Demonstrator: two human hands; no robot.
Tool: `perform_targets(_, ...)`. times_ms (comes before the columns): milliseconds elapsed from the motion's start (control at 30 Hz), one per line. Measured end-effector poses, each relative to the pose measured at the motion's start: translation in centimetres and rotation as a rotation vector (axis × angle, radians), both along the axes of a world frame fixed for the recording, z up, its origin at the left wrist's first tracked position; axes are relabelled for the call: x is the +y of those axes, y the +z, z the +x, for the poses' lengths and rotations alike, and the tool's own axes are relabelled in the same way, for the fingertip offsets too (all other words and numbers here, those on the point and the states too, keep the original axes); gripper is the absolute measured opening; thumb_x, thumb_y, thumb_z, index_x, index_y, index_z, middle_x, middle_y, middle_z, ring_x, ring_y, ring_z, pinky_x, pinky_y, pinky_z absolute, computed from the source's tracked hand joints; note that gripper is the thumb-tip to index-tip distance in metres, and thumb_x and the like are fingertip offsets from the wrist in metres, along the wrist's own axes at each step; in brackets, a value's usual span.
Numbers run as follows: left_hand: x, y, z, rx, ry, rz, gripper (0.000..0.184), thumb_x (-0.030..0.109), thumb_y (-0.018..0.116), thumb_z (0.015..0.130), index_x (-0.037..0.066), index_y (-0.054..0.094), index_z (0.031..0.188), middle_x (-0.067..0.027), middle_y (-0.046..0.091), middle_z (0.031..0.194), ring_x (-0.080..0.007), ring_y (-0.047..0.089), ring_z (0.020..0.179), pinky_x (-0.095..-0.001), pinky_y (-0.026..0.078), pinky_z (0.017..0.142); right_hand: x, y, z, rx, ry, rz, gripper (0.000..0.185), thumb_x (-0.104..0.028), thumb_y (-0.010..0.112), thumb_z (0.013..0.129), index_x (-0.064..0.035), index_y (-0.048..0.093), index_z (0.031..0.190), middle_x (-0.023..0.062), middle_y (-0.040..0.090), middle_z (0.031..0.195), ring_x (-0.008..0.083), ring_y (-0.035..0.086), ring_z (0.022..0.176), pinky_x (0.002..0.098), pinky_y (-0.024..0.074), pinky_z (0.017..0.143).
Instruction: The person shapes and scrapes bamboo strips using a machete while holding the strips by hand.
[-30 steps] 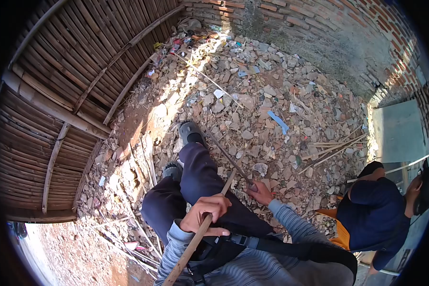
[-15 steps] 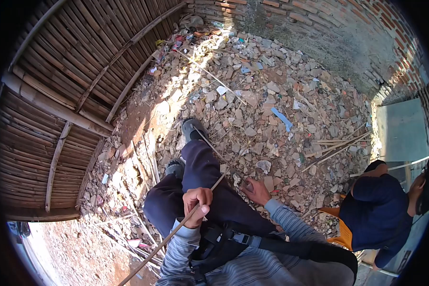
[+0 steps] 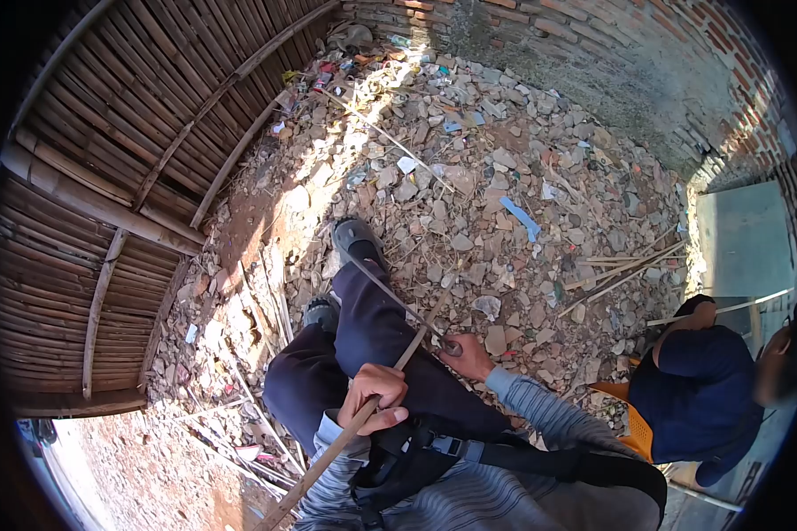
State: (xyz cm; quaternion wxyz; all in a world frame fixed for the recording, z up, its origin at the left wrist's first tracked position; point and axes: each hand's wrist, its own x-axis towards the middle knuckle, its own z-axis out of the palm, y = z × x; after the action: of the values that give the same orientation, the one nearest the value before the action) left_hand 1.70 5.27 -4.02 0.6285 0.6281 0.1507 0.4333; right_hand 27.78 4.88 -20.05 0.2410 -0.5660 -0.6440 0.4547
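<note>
A long bamboo strip is gripped in my left hand, its fingers wrapped round it over my lap. The strip slants from the bottom edge up past my thigh. My right hand is closed on the handle of a long, narrow-bladed knife. The blade points up and left along my leg towards my shoe, and crosses the strip near its upper end. Whether the blade touches the strip, I cannot tell.
Broken stone and rubble cover the ground, with loose bamboo strips to the right. A bamboo-slat wall stands left, a brick wall behind. At right a person in dark clothes sits by an orange plastic chair.
My left hand has shifted slightly right and down, and the bamboo strip now shows a broader face. The knife's blade shows wider, and my right hand is a little further left.
</note>
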Motion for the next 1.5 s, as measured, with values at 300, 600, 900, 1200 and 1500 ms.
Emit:
perform_targets(300,-0.1,-0.4,-0.1,-0.005,0.068,0.028,0.048,0.010,0.071,0.077,0.009,0.025,0.061,-0.0051,0.035,0.052,-0.0264,0.034,0.047,-0.0383,0.024,0.053,0.9,-4.6,-0.3,-0.017,-0.109,-0.055,0.026,-0.023,0.074,0.084,0.0024,0.067,0.084,0.0235,0.062,0.069,0.0430,0.062,0.064,0.0488,0.0496,0.064)
perform_targets(600,0.2,-0.2,-0.2,-0.013,0.019,-0.026,0.050,0.011,0.072,0.077,0.009,0.026,0.059,-0.0042,0.034,0.050,-0.0243,0.034,0.046,-0.0378,0.023,0.052,-0.6,-1.1,-0.9,0.014,-0.027,0.096,0.022,-0.018,0.073,0.084,0.0035,0.068,0.087,0.0224,0.066,0.073,0.0337,0.066,0.065,0.0433,0.0513,0.065)
perform_targets(900,-0.1,-0.3,0.7,-0.041,0.145,0.044,0.047,0.009,0.069,0.079,0.009,0.027,0.059,-0.0060,0.033,0.051,-0.0271,0.038,0.045,-0.0380,0.027,0.050,2.0,-8.2,2.8,-0.150,-0.268,-0.169,0.034,-0.027,0.074,0.083,0.0026,0.073,0.099,0.0254,0.072,0.088,0.0427,0.071,0.082,0.0493,0.0556,0.077)
perform_targets(1200,-0.4,-0.5,0.1,-0.046,0.305,-0.007,0.045,0.018,0.066,0.084,0.005,0.032,0.058,-0.0070,0.037,0.051,-0.0227,0.034,0.045,-0.0376,0.025,0.048,0.2,-2.8,-3.2,0.028,-0.143,0.086,0.028,-0.017,0.073,0.084,0.0038,0.074,0.102,0.0240,0.069,0.076,0.0351,0.070,0.067,0.0425,0.0533,0.066)
perform_targets(1500,-0.3,-0.2,0.3,-0.013,0.313,-0.005,0.045,0.017,0.066,0.082,0.005,0.031,0.057,-0.0070,0.037,0.050,-0.0218,0.033,0.045,-0.0374,0.024,0.048,-0.2,-4.5,-2.9,0.048,-0.249,0.061,0.021,-0.016,0.073,0.083,0.0034,0.071,0.090,0.0248,0.065,0.071,0.0381,0.065,0.062,0.0462,0.0494,0.063)
